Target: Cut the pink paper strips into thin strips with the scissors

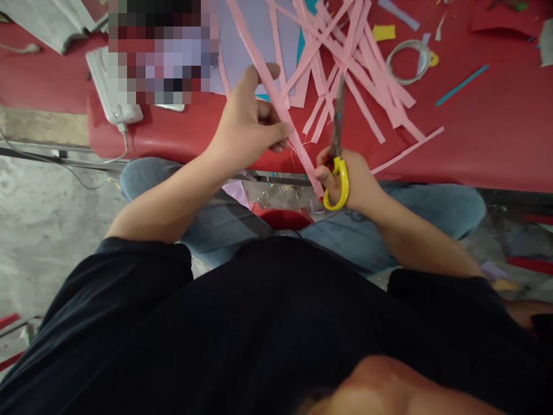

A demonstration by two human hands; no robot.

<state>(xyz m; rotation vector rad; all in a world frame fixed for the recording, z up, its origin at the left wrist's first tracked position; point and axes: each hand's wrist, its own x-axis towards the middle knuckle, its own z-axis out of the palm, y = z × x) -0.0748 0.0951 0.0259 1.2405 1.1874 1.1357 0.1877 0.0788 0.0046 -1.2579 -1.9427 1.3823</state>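
Observation:
My left hand [242, 127] pinches a long pink paper strip [303, 155] between thumb and fingers, over the front edge of the red table. The strip slants from the upper left down towards my right hand [360, 181]. Scissors with yellow handles [344, 183] are in my right hand, their blades pointing away from me. The strip's lower end lies beside my right thumb and fingertips; whether they grip it I cannot tell. Beyond both hands, several loose pink strips [391, 109] lie crossed in a heap.
Light purple sheets [261, 23] lie at the back of the red table [488, 138]. To the right are a whitish ring [390, 63], a thin blue strip [462, 85] and a yellow scrap [383, 33]. A white power strip [114, 86] with a cord lies left. Paper scraps litter the floor.

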